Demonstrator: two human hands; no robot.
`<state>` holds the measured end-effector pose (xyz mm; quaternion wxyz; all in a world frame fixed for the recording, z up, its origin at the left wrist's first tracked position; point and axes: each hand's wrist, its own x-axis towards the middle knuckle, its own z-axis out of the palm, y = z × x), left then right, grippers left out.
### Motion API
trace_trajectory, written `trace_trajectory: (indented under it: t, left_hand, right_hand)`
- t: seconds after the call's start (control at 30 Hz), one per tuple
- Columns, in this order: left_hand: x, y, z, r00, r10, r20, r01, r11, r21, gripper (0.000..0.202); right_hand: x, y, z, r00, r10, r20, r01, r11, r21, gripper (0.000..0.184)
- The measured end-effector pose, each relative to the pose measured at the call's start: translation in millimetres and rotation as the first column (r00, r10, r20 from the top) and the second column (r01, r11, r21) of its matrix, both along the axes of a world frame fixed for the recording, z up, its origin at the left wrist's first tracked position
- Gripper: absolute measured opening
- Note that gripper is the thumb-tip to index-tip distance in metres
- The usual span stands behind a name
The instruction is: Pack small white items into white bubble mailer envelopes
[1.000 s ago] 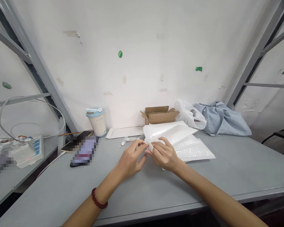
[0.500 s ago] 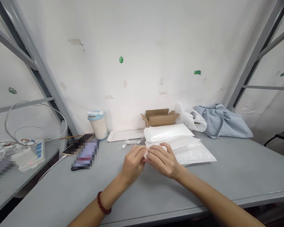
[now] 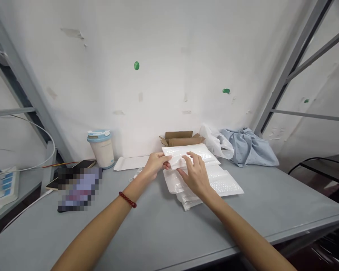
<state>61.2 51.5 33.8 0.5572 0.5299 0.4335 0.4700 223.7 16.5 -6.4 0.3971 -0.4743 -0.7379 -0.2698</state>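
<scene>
While my phones (image 3: 79, 184) lie pushed off to the far left of the grey table (image 3: 158, 233), out of the way beside the lidded cup (image 3: 101, 148) that stands upright near the wall, I keep the middle of the surface for the work under my fingers. Just right of the cup a flat white tray (image 3: 130, 163) rests against the wall, and something small and pale sits near its front edge, though my wrist hides most of it and I cannot say what it is. My left hand (image 3: 155, 164), with a red bead bracelet (image 3: 127, 200) on the wrist, pinches the left end of the top bubble mailer (image 3: 192, 152), thumb under and fingers over, so that edge is raised off the rest. My right hand (image 3: 196, 174) lies flat across the mailer's front edge with fingers spread and curled lightly, pressing rather than gripping, which steadies the envelope while the other hand lifts. Beneath it the stack of bubble mailers (image 3: 214, 184) fans out toward me, its lower sheets slid askew so each edge can be caught singly. Behind the stack an open cardboard box (image 3: 182, 138) sits against the wall, flaps up. Further right a crumpled plastic bag (image 3: 216, 141) and a bundled blue cloth (image 3: 248, 146) are heaped against the wall, apart from the mailers.
</scene>
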Motion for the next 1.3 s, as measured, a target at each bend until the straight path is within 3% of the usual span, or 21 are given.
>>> trace_trajectory:
  t: [0.1,0.17,0.23,0.3,0.37,0.5,0.67,0.9,1.13,1.3]
  left_hand:
    - [-3,6,-14.6,0.999,0.032,-0.002,-0.032,0.998,-0.057,0.016]
    - [-10,10,-18.1,0.997,0.082,0.001,-0.082,0.996,-0.023,0.014]
    - [-23,17,-17.6,0.982,0.145,-0.12,-0.137,0.988,0.072,0.02]
    - [-42,27,-17.0,0.888,0.231,-0.399,-0.147,0.962,0.228,0.03]
    - [-65,38,-19.5,0.697,0.312,-0.646,-0.096,0.933,0.347,0.034]
    - [-109,54,-34.0,0.511,0.329,-0.794,-0.051,0.934,0.354,0.031]
    - [-140,61,-48.3,0.382,0.24,-0.892,0.045,0.96,0.278,0.041]
    - [-143,62,-48.8,0.195,0.16,-0.968,0.166,0.967,0.193,0.056]
    - [-128,51,-55.8,-0.01,0.311,-0.95,0.154,0.939,0.306,0.031]
    - [-132,39,-45.7,-0.098,0.352,-0.931,0.107,0.934,0.342,0.03]
  right_hand:
    - [8,7,-5.8,0.998,-0.068,0.004,0.068,0.995,-0.074,0.018]
    - [11,10,-8.0,0.994,-0.107,0.021,0.109,0.985,-0.13,0.015]
    - [12,11,-9.1,0.989,-0.143,0.029,0.146,0.975,-0.17,0.014]
    - [13,12,-9.6,0.985,-0.168,0.029,0.171,0.969,-0.18,0.014]
    - [15,14,-9.9,0.984,-0.175,0.031,0.178,0.971,-0.157,0.014]
    - [19,18,-9.8,0.98,-0.192,0.049,0.195,0.977,-0.09,0.014]
    - [23,19,-7.3,0.974,-0.222,0.042,0.225,0.966,-0.128,0.011]
    - [22,17,-5.1,0.976,-0.214,0.046,0.218,0.967,-0.134,0.007]
    - [11,11,-6.4,0.985,-0.154,0.075,0.161,0.981,-0.106,0.011]
    - [3,3,-4.2,0.994,-0.082,0.073,0.088,0.993,-0.08,0.019]
